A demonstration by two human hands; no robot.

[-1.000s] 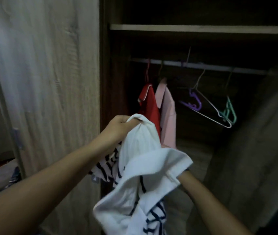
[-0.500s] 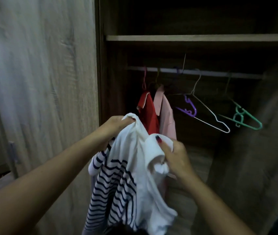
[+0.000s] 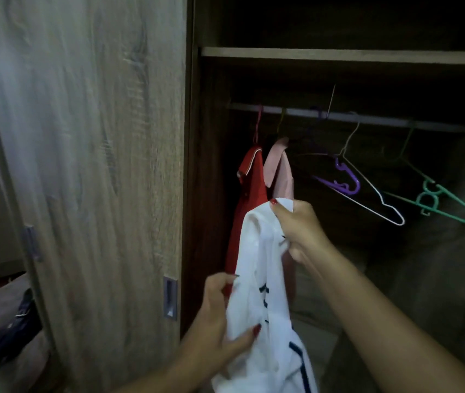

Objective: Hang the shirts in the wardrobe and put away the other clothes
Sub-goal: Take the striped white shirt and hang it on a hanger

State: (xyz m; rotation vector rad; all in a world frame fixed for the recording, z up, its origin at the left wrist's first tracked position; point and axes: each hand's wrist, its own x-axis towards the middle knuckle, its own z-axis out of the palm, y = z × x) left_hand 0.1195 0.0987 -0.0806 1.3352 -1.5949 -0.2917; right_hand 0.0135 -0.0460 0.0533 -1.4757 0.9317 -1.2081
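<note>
A white shirt with navy stripes (image 3: 256,279) hangs in front of the open wardrobe, held by both hands. My right hand (image 3: 296,228) grips its top edge, raised near the hanging clothes. My left hand (image 3: 220,316) pinches the shirt's side lower down. On the rail (image 3: 367,119) hang a red shirt (image 3: 249,188) and a pink shirt (image 3: 280,171). To their right hang empty hangers: a purple one (image 3: 341,182), a white wire one (image 3: 378,205) and a green one (image 3: 438,202).
The wooden sliding door (image 3: 98,165) with a recessed handle (image 3: 170,297) fills the left. A shelf (image 3: 339,55) runs above the rail. Dark clothing (image 3: 16,333) lies on a bed at the lower left. The wardrobe's right side panel (image 3: 458,265) is close.
My left hand has dropped from the shirt's top to its side. My right hand has risen and now holds the top edge. The shirt hangs straighter, with its white side facing me.
</note>
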